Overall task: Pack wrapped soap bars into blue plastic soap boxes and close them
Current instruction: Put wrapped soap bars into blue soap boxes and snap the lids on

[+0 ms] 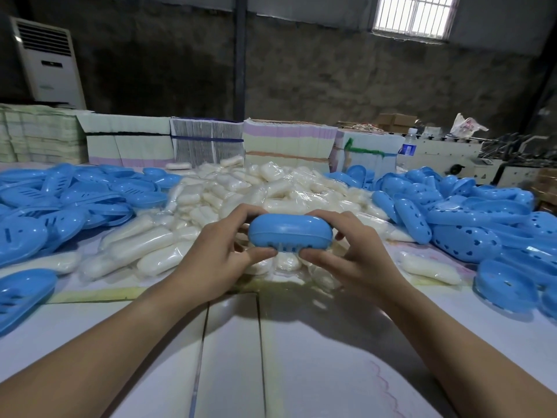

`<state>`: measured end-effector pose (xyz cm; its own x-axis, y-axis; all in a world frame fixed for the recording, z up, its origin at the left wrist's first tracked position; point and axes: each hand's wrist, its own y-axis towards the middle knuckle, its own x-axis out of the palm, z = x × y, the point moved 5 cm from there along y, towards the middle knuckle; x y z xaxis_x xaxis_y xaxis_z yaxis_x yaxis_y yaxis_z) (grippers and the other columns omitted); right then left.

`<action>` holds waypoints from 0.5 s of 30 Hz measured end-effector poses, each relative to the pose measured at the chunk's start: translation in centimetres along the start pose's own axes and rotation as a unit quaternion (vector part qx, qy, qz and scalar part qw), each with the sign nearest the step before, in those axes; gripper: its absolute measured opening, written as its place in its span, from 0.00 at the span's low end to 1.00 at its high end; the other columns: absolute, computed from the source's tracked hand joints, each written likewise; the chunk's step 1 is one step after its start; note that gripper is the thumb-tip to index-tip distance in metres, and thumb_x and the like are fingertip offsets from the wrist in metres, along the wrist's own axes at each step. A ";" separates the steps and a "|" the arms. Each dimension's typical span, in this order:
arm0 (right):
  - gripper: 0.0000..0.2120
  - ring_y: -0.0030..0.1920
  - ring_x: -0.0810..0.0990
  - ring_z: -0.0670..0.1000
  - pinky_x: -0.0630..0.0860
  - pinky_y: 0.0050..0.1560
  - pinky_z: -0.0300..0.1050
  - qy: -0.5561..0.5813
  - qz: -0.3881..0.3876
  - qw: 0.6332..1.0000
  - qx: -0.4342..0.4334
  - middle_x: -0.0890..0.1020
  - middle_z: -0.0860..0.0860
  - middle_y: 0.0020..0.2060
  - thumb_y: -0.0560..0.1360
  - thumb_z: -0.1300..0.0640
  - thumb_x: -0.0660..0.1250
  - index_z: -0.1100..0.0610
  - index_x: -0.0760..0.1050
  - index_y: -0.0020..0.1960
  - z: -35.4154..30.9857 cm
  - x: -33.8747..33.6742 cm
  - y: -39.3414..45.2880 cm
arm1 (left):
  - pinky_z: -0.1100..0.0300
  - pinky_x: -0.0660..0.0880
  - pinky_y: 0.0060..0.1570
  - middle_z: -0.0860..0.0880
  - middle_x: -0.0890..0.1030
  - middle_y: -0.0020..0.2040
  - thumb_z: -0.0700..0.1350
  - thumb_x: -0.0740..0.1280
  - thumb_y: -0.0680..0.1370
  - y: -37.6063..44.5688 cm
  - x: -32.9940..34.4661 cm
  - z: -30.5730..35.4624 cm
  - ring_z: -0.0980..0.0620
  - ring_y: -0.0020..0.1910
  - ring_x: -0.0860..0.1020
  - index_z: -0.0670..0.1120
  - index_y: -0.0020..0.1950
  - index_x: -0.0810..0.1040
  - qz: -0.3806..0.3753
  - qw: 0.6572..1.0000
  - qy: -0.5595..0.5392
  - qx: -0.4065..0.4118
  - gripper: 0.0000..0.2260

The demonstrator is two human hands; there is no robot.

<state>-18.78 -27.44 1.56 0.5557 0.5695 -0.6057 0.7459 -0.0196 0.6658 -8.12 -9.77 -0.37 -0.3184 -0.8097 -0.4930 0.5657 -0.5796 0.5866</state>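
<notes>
Blue plastic fills the middle of the view: a closed soap box [291,231], its two halves joined along a seam, is held up between both hands above the table [316,357]. Both forearms reach in from 7 and 5 o'clock and meet at the box. The left hand [217,254] grips the box's left end — fingers curled over the top, thumb pressed under the lower front edge. The right hand [358,254] mirrors it on the right end, fingers wrapped over the far side, thumb tucked beneath. The two thumb tips lie just apart under the slotted bottom of the box. Whether a bar is inside cannot be told.

Directly behind and below the hands, toward 12 o'clock, lies a heap of wrapped soap bars [241,194], white in clear film, spreading toward 9 o'clock. At 9 to 10 o'clock sits a pile of blue slotted halves [75,194]; at 2 to 3 o'clock a pile of blue halves with heart-shaped holes [470,212]. Bundled paper stacks [208,140] line the table's far edge.
</notes>
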 end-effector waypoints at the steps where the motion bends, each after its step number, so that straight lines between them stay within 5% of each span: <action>1: 0.20 0.54 0.76 0.50 0.68 0.51 0.36 0.016 -0.015 1.000 0.018 0.80 0.39 0.53 0.68 0.46 0.72 0.44 0.75 0.59 0.2 0.1 -0.1 | 0.68 0.75 0.49 0.61 0.82 0.53 0.45 0.77 0.74 0.0 0.0 0.0 0.60 0.56 0.79 0.58 0.60 0.75 0.001 1.000 0.010 0.008 0.19; 5: 0.23 0.58 0.73 0.41 0.69 0.57 0.37 0.061 -0.082 0.991 0.085 0.76 0.35 0.57 0.67 0.34 0.64 0.32 0.70 0.62 1.1 0.8 -0.3 | 0.63 0.76 0.52 0.60 0.82 0.56 0.54 0.74 0.73 -0.1 -0.3 0.1 0.58 0.57 0.79 0.56 0.63 0.75 0.003 0.997 0.069 0.044 0.19; 11: 0.24 0.53 0.77 0.41 0.72 0.51 0.31 0.111 -0.127 0.983 0.079 0.77 0.35 0.55 0.71 0.46 0.72 0.39 0.71 0.66 1.0 1.7 -0.4 | 0.50 0.79 0.52 0.62 0.80 0.57 0.53 0.74 0.75 -0.4 0.0 0.4 0.59 0.53 0.78 0.58 0.64 0.74 -0.002 0.989 0.122 0.089 0.19; 15: 0.22 0.52 0.76 0.39 0.72 0.49 0.30 0.078 -0.127 0.986 0.074 0.76 0.32 0.53 0.69 0.41 0.71 0.34 0.72 0.62 0.1 1.3 0.0 | 0.49 0.79 0.54 0.61 0.79 0.61 0.60 0.72 0.73 -0.5 0.0 0.2 0.57 0.57 0.78 0.64 0.66 0.70 0.002 0.990 0.109 0.087 0.23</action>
<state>-18.05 -26.72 0.70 0.2891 0.6903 -0.6632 0.9060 0.0264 0.4224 -8.57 -9.45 -0.52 -0.1330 -0.7838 -0.6066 0.4212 -0.5988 0.6813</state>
